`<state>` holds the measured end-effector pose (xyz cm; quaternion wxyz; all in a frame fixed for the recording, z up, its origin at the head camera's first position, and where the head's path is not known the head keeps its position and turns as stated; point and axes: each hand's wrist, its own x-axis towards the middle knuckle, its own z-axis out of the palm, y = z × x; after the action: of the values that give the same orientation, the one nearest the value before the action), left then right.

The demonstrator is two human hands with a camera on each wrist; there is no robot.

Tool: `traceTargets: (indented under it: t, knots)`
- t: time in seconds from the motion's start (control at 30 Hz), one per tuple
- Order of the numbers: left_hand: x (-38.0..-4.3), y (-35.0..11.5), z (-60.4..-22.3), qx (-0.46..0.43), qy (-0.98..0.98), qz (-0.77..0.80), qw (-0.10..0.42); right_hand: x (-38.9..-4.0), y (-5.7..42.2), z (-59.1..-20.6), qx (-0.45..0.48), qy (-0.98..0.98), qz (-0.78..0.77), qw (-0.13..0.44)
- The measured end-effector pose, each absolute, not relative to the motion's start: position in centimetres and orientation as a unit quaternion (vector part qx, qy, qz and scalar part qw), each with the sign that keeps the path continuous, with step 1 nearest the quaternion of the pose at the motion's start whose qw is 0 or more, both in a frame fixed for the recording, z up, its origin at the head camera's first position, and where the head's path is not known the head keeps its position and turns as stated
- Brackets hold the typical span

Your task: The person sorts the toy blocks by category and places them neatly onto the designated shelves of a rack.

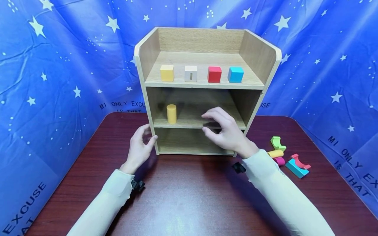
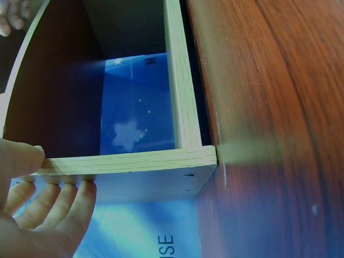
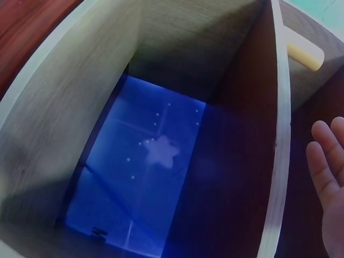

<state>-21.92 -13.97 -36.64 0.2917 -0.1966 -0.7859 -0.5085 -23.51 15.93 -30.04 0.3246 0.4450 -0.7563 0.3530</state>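
Observation:
A small wooden shelf unit (image 1: pixel 200 41) stands on the table in the head view. My left hand (image 1: pixel 138 149) grips the front edge of its left side panel (image 2: pixel 129 163), thumb on the inner face and fingers along the outer one in the left wrist view. My right hand (image 1: pixel 228 132) hovers before the middle shelf, fingers gently bent and apart, holding nothing. To its left on that shelf stands a yellow cylinder (image 1: pixel 172 114), also seen in the right wrist view. Along the top shelf sit a yellow cube (image 1: pixel 167 73), a white cube (image 1: pixel 190 74), a red cube (image 1: pixel 214 74) and a blue cube (image 1: pixel 236 74).
Right of the unit, loose blocks lie on the dark red table (image 1: pixel 183 190): a green curved block (image 1: pixel 277 143), a yellow cylinder (image 1: pixel 275 153), a magenta piece (image 1: pixel 279 161), a red arch (image 1: pixel 300 162) and a blue block (image 1: pixel 296 168). A blue starry cloth (image 1: pixel 71 59) hangs behind.

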Motion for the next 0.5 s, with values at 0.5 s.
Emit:
traceTargets:
  t: [0.5]
  knots:
    - [-24.1,-14.8,-39.2,-0.198,-0.779,-0.518,0.293,-22.0,18.2,-30.6,0.442,-0.775,0.322,0.317]
